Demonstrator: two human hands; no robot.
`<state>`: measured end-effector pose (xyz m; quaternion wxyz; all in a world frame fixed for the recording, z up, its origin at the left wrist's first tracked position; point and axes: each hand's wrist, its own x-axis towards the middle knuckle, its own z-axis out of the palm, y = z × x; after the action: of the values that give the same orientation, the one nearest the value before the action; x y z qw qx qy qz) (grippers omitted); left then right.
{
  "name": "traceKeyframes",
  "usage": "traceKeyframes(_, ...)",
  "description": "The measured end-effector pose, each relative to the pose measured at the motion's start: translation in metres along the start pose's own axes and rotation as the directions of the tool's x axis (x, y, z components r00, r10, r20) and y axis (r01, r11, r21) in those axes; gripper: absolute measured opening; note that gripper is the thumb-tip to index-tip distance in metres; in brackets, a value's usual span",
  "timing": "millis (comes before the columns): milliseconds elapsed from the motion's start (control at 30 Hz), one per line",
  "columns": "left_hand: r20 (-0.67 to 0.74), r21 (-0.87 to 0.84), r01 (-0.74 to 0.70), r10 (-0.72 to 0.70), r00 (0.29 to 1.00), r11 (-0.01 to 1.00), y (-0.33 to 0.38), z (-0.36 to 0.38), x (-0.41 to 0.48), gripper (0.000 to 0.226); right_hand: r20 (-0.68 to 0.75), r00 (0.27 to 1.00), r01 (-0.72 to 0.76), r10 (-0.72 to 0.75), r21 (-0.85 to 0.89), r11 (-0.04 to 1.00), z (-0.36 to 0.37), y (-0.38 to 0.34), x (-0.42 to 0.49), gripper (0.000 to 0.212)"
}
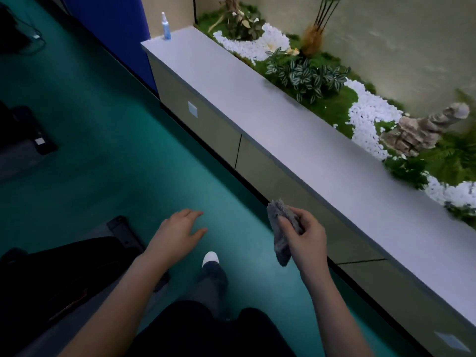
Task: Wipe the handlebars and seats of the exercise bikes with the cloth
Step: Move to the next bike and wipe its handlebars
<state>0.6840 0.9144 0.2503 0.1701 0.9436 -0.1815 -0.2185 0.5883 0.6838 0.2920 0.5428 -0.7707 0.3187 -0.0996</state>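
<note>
- Plainly, from the head view: the right hand point(306, 237) pinches the grey cloth point(282, 238) with thumb and curled fingers, in the air beside the ledge point(257, 104); the left hand point(180, 231) hovers with fingers loosely spread, holding nothing.
- Progress, as I judge it: the cloth touches no bike; no handlebar or seat shows plainly; the dark machine point(51, 269) at lower left is too dim to name; what has been wiped cannot be told.
- Count: one cloth; two hands; one spray bottle point(166, 27) on the ledge's far end.

No legible text anywhere — spray bottle point(166, 28) label too blurred.
</note>
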Motion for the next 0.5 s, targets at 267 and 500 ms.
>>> traceKeyframes(267,-0.102,-0.088,0.052,-0.061,0.993,0.995,-0.029,-0.068,0.092,0.049,0.138,0.978,0.161,-0.156,-0.019,0.987,0.064,-0.072,0.102,0.009)
traceKeyframes(500,-0.118,-0.148,0.171,-0.189,0.975,0.974,-0.054,-0.100,0.118,0.051,0.270,0.929,0.255,-0.253,0.030,0.967,0.115,-0.111,0.159,0.012)
